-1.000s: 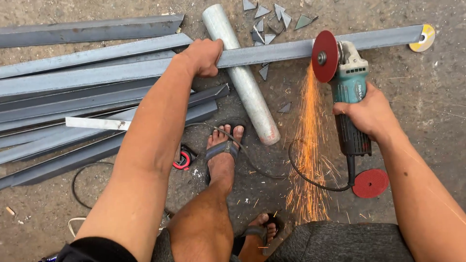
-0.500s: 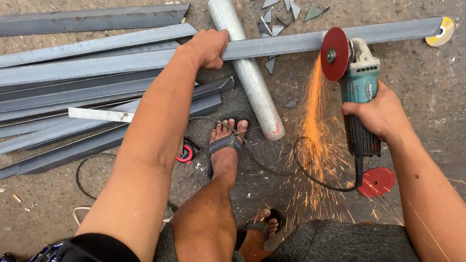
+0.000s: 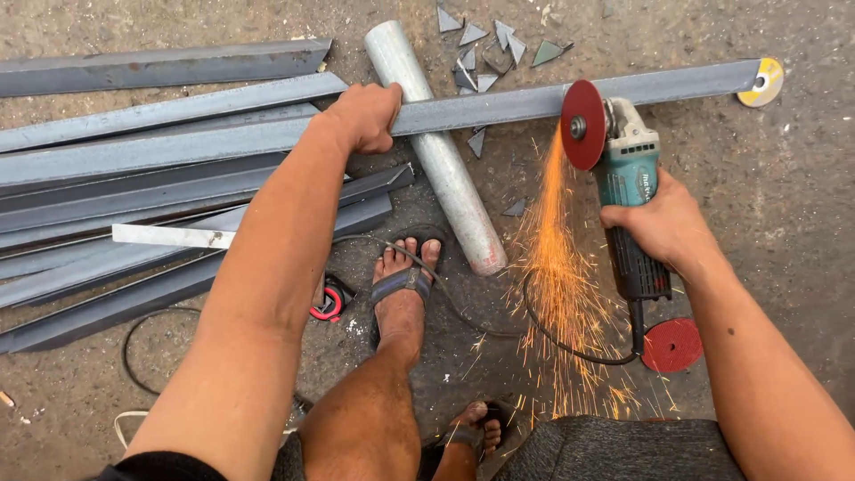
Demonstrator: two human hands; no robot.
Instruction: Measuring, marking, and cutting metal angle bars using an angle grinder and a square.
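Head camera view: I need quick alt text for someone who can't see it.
Seen from above, the right hand holds a teal angle grinder whose red disc cuts a long steel angle bar, throwing orange sparks toward the person. The left hand presses the bar down where it lies across a grey pipe, beside stacked bars on concrete.
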